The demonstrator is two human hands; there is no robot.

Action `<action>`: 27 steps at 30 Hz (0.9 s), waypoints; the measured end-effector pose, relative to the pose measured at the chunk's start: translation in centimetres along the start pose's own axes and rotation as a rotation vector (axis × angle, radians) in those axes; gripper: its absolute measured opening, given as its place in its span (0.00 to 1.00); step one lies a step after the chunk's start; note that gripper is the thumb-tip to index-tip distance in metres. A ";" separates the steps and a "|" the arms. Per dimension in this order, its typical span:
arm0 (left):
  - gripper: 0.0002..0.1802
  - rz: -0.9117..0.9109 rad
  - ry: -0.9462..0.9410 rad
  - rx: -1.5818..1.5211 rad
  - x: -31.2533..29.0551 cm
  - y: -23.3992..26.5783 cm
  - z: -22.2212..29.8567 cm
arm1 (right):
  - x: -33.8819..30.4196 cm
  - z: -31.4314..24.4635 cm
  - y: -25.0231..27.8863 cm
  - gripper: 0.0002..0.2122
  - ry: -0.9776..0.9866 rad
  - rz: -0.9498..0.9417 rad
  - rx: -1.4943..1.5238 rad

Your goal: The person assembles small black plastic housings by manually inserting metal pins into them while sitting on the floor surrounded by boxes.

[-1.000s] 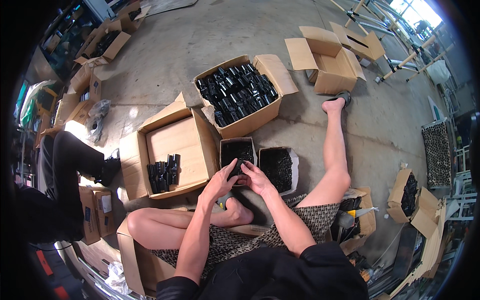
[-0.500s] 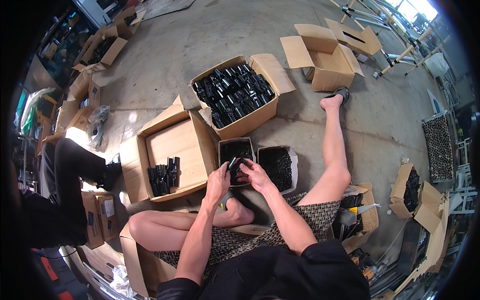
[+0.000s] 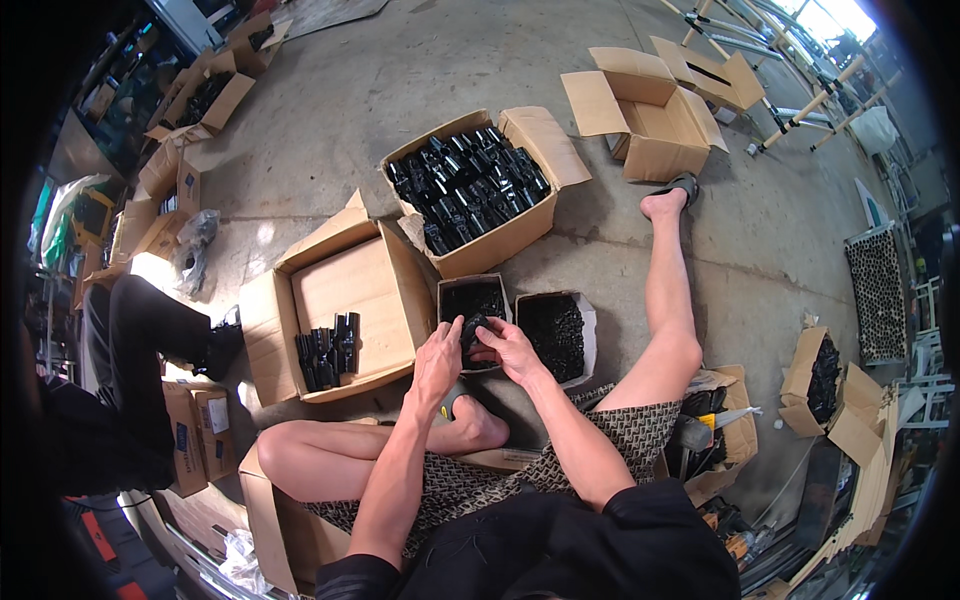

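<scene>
Between my two hands is a shiny black tube-shaped part (image 3: 472,332), partly hidden by my fingers. My left hand (image 3: 438,360) grips it from the left. My right hand (image 3: 510,350) has its fingers closed at its other side. Both hands are above the near edge of a small box (image 3: 441,300) of black pieces. To the right stands a second small box (image 3: 588,340) filled with small black pieces. Left of my hands, an open carton (image 3: 390,300) has several black tubular parts (image 3: 328,352) lying in it. Beyond, a big carton (image 3: 500,249) is packed with similar black parts (image 3: 468,185).
An open carton (image 3: 660,160) stands far right near my outstretched foot. By my right knee is a box with tools (image 3: 700,432). Another person's dark-clothed leg (image 3: 150,320) is at the left. More boxes (image 3: 205,105) line the far left, and a tube frame (image 3: 815,105) stands far right.
The black part has turned between my fingers, and its bright end no longer shows. My hands have stayed in nearly the same place.
</scene>
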State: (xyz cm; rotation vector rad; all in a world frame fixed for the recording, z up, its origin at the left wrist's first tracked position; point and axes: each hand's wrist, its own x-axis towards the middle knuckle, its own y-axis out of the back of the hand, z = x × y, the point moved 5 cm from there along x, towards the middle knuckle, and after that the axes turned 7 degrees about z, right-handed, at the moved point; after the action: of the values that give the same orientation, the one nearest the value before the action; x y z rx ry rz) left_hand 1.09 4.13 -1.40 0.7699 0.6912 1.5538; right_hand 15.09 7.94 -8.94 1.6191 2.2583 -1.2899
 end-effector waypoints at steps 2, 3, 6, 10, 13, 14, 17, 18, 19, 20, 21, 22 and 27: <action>0.26 -0.030 -0.019 -0.011 0.0 -0.2 -0.2 | 0.0 0.0 0.0 0.15 0.016 0.016 -0.023; 0.25 -0.067 -0.004 -0.087 -0.1 -0.4 -0.4 | 0.0 0.1 0.0 0.15 0.025 0.026 -0.033; 0.27 -0.161 0.042 -0.258 -0.4 -1.1 -0.8 | 0.2 0.2 0.5 0.13 0.026 0.087 -0.126; 0.30 -0.118 0.068 -0.243 -0.8 -1.7 -0.5 | 0.3 0.4 0.6 0.14 0.049 0.108 -0.227; 0.24 -0.057 0.179 -0.426 -0.9 -3.3 -1.8 | 0.7 -0.7 1.2 0.14 0.012 0.062 -0.229; 0.22 -0.139 0.342 -0.641 -0.8 -3.7 -1.9 | 0.8 -2.0 2.4 0.13 0.087 0.166 -0.310; 0.19 -0.179 0.626 -1.081 -1.2 -4.6 -3.0 | 0.5 -4.9 6.2 0.10 0.318 0.466 -0.679; 0.18 -0.165 0.680 -1.199 -1.1 -5.1 -3.2 | 0.5 -5.2 8.3 0.09 0.398 0.572 -0.889; 0.19 -0.146 0.726 -1.268 -0.6 -4.8 -2.7 | 0.4 -4.6 10.0 0.11 0.506 0.578 -1.219; 0.19 -0.131 0.738 -1.318 -0.3 -4.4 -2.4 | 0.3 -3.2 10.7 0.12 0.437 0.591 -1.441; 0.20 -0.110 0.754 -1.364 -0.2 -3.9 -2.3 | -0.3 -2.0 10.1 0.11 0.476 0.591 -1.557; 0.20 -0.092 0.770 -1.410 -0.1 -3.7 -2.4 | -0.7 -0.8 9.5 0.09 0.514 0.592 -1.673; 0.22 -0.064 0.758 -1.483 0.2 -2.9 -2.3 | 1.2 -0.5 11.4 0.05 0.398 0.538 -1.648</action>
State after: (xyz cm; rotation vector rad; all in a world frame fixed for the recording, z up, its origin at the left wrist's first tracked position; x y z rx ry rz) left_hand 0.93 4.68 -5.07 -0.9580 -0.0731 1.7624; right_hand 24.01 10.13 -15.83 1.4095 1.6620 0.9366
